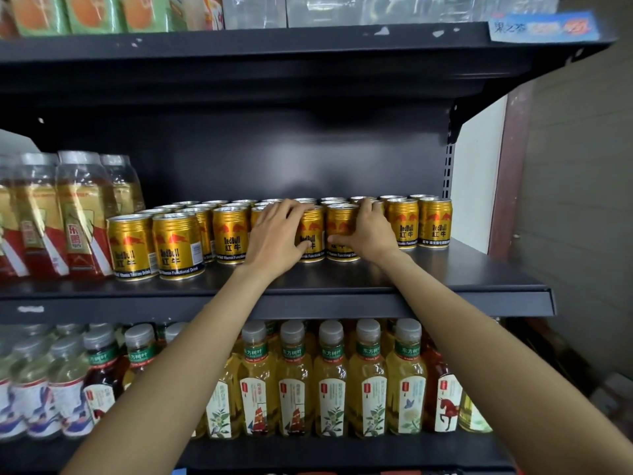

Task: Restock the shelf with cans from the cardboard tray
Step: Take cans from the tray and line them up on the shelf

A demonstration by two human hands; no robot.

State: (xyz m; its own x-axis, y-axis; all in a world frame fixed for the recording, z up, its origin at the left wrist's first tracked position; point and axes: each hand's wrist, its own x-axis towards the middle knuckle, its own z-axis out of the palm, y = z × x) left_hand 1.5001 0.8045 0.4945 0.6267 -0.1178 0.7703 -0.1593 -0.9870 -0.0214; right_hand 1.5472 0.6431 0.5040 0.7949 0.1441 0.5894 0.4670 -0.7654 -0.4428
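A: While both arms reach up, the left hand (274,231) wraps one gold aluminium Red Bull can (310,233) in the front row, fingers curled over its rim, thumb on its face. The right hand (366,228) grips the neighbouring gold can (339,231) the same way. Both cans stand upright on the dark grey metal shelf (445,269), touching each other.

B: Room at the front lip?

A: A bare strip runs between the can row and the shelf's front edge (479,303), wider toward the right. The rightmost gold can (434,222) sits near the perforated upright (448,169), small gap only.

B: Left side?

A: The front-left pair of gold cans (154,246) stands closer to the lip than the others, just beside the shrink-wrapped red-and-gold drink bottles (51,217).

B: Overhead?

A: Open space above the can tops up to the upper shelf (239,46). The back panel (274,152) is visible behind the rows.

B: Cardboard tray?

A: Out of frame. Below, the clear tea bottles with grey caps (329,378) fill the lower shelf.
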